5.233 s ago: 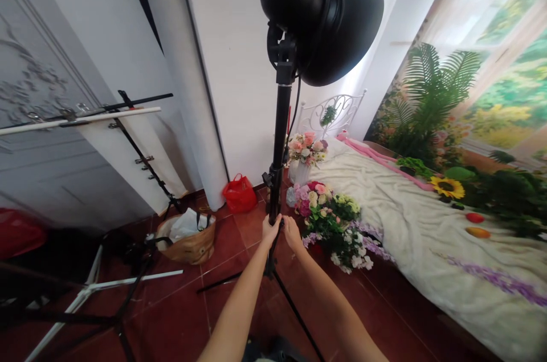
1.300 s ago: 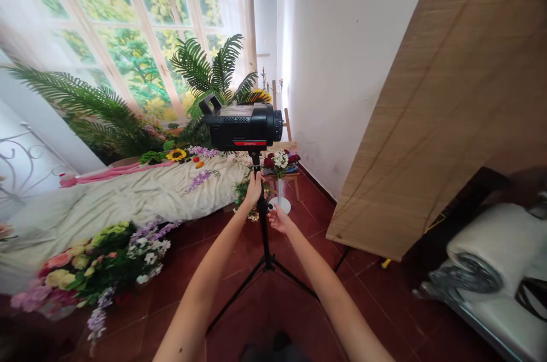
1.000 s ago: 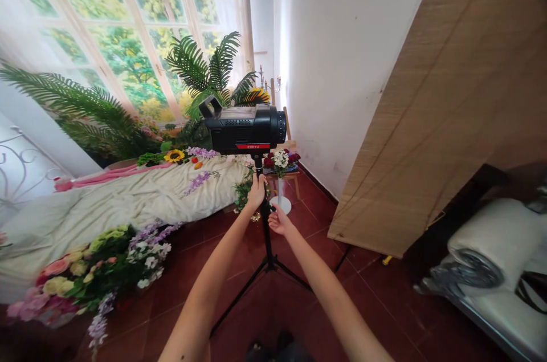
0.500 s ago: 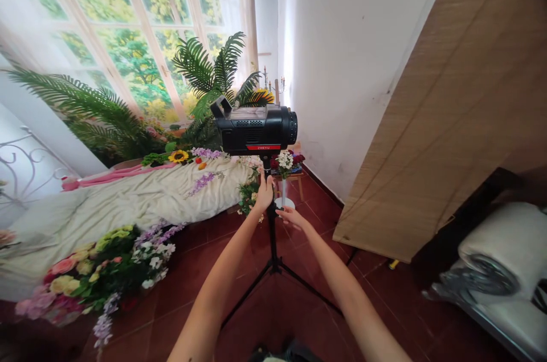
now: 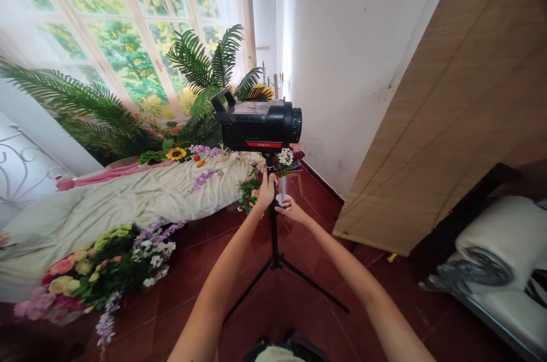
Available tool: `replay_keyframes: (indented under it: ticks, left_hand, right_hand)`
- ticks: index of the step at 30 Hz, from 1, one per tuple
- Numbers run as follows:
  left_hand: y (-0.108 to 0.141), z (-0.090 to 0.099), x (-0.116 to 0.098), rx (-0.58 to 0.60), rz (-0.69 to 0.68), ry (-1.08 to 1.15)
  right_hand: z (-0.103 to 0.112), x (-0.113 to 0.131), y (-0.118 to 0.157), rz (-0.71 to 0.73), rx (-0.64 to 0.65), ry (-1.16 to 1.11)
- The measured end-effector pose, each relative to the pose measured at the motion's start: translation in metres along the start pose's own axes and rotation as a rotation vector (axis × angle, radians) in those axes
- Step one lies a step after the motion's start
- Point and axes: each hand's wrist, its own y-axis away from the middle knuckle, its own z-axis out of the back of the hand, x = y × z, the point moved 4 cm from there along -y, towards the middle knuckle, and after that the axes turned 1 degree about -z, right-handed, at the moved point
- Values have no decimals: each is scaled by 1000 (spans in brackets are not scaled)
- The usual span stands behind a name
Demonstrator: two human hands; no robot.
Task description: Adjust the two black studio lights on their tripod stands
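Observation:
A black studio light (image 5: 258, 124) with a top handle and a red label sits on a black tripod light stand (image 5: 274, 236). My left hand (image 5: 265, 194) is wrapped round the stand's upper pole, just below the light. Lower on the right side, my right hand (image 5: 292, 210) has its fingers at the pole, where a small dark knob or clamp seems to be; the fingertips partly hide it. The stand's legs are spread on the red tiled floor (image 5: 188, 282).
To the left is a bed with a cream cover (image 5: 149, 202), artificial flowers (image 5: 106, 262) heaped before it. Palm leaves (image 5: 209, 65) rise behind. A woven blind (image 5: 410, 122) leans at the right, near a rolled white bundle (image 5: 496, 242). A flower stand (image 5: 283, 188) stands behind the pole.
The light sits slightly higher and a little to the right in view, with its handle more visible. My right hand has shifted slightly upward; both hands stay at the pole.

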Motion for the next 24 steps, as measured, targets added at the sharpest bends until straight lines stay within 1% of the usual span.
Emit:
replay_keyframes:
  ticks: [1,2,4,6,9,11,13,16,19,21,22,24]
  left_hand:
    - [0,0,0,7,-4,16]
    - [0,-1,0,14,-10,32]
    - [0,-1,0,24,-18,55]
    - [0,-2,1,26,-23,71]
    - [0,-2,1,28,-30,91]
    - [0,-1,2,29,-33,101]
    - [0,-1,4,21,-20,98]
    - [0,-2,3,18,6,109]
    - [-2,1,-1,69,-5,162]
    - [-2,8,-1,103,-17,190]
    - [-2,14,2,100,-18,199]
    - [1,28,14,58,-12,204]
  right_hand:
    - [-2,-4,-1,-65,16,-1]
    - [-4,-6,-1,-98,36,28]
    - [-4,-4,-1,-88,51,100]
    - [1,4,3,32,-31,199]
    - [6,22,20,289,-204,407]
    - [4,30,34,407,-236,509]
    - [2,33,46,471,-227,563]
    - [1,37,56,537,-176,554]
    - [6,49,59,610,-149,484]
    - [11,62,58,652,-151,430]
    - [12,70,56,660,-153,395]
    - [13,85,49,648,-146,309]
